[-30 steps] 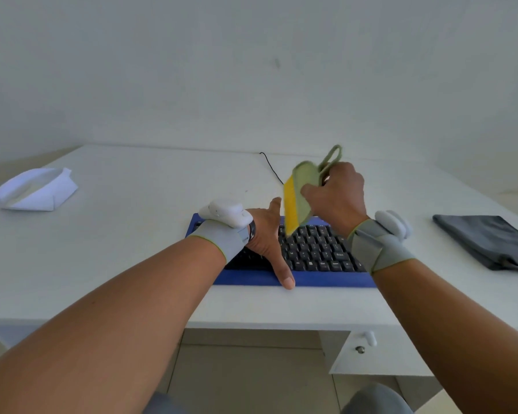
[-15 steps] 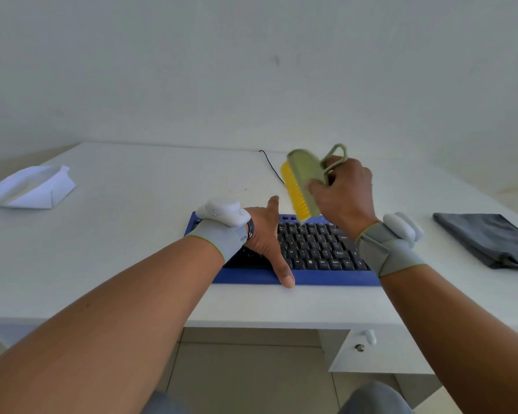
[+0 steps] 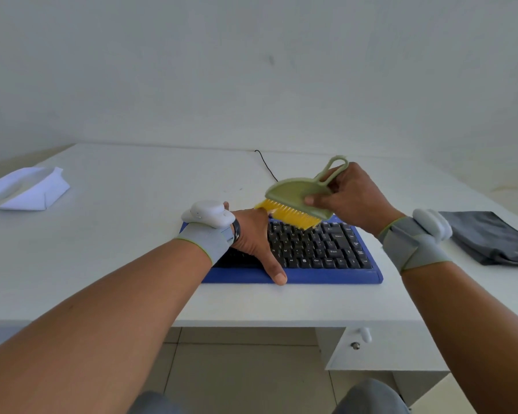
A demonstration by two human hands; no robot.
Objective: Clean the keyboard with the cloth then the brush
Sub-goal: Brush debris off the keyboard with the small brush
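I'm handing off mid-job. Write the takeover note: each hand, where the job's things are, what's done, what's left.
Right hand: grips the brush by its handle, bristles down at the keyboard's back key rows; whether they touch the keys I cannot tell.
Left hand: flat on the keyboard's left part, thumb on the front edge, steadying it.
Grey cloth: folded on the table, right of the keyboard, not held.
White cloth: far left on the table.
Done: the cloth pass seems finished.
Left: brush across the keys, then put the brush down.

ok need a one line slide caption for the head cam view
Right hand sets a green brush with yellow bristles on the blue keyboard while the left hand steadies it.
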